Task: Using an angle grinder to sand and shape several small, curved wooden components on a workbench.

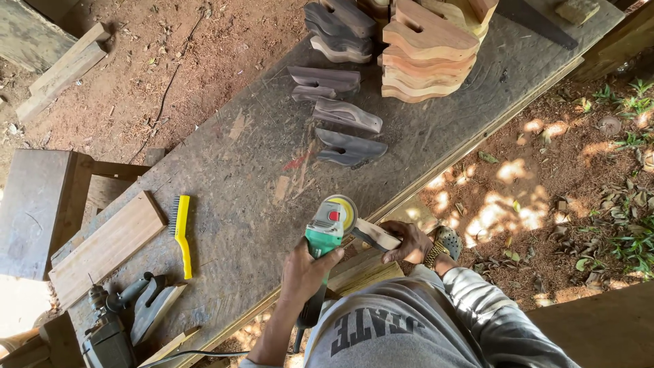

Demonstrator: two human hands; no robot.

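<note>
My left hand (306, 269) grips the body of a green angle grinder (325, 235) with a yellow disc (343, 210), held at the near edge of the workbench (252, 170). A small shaped wooden piece (376, 235) is in my right hand (409, 242), with one end pressed against the disc. On that wrist I wear a metal watch (433, 255). Three dark, sanded wooden pieces (347, 116) lie in a row on the bench beyond the grinder. At the bench's far end stands a stack of reddish wooden cut-outs (426, 58) beside a pile of dark ones (340, 27).
A yellow-handled wire brush (181, 232) lies left of the grinder, next to a plank (105, 249). A drill and another power tool (116, 317) sit at the bench's left end. A dark stool (34, 211) stands on the dirt floor at the left. Leaf-strewn soil lies to the right.
</note>
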